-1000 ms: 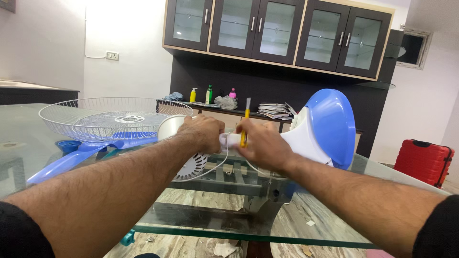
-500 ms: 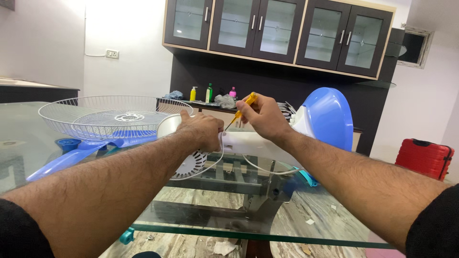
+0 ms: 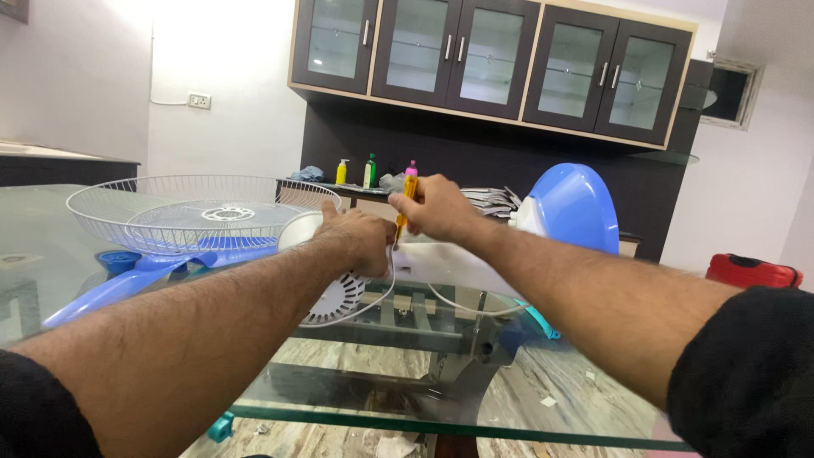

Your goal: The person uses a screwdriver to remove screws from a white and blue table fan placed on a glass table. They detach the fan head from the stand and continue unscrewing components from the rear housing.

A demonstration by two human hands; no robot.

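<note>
Two bare forearms in dark short sleeves

The left hand and right hand are bare, with no gloves, rings or watch to be seen; both forearms are uncovered from wrist to above the elbow and carry dark hair along their length. A black sleeve of plain cloth ends at the near left corner, and a matching black sleeve edge shows at the near right, without print or markings
</note>
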